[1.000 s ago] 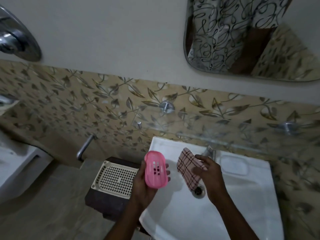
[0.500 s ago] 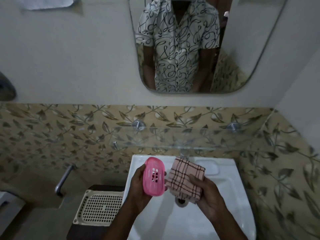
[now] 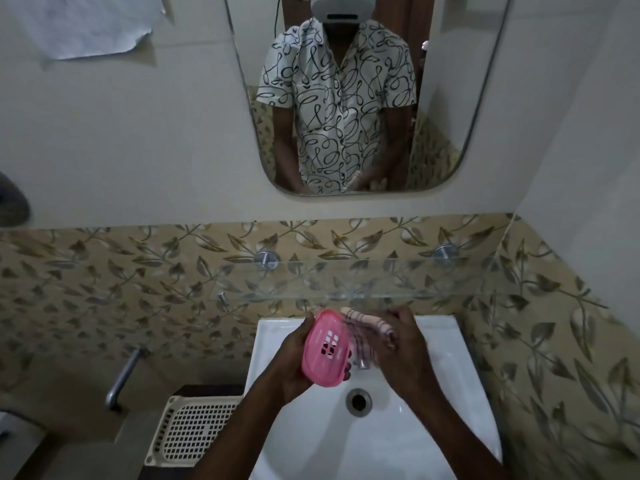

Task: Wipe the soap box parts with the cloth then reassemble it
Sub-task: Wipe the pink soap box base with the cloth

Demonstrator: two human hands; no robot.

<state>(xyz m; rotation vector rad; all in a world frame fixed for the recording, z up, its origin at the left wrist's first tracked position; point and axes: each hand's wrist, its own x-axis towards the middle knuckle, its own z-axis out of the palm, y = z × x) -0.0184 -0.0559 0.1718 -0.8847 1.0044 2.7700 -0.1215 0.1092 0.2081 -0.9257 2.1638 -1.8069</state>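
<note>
My left hand [image 3: 294, 367] grips a pink oval soap box part [image 3: 323, 348] with slots in its middle, held tilted on edge above the white sink [image 3: 277, 344]. My right hand [image 3: 403, 351] is closed around a pink checked cloth [image 3: 363, 329], which is blurred with motion and pressed against the right side of the pink part. Whether a second soap box part is in my left hand cannot be told.
A glass shelf [image 3: 363, 282] juts out just above my hands. The sink drain [image 3: 359, 400] lies below them. A cream perforated tray [image 3: 194, 433] rests on a dark stand to the left, near a metal handle [image 3: 123, 375]. A mirror [image 3: 349, 95] hangs above.
The view has swung right and up onto the sink and mirror. The cloth, held apart from the pink part a second ago, now touches it and blurs with motion.
</note>
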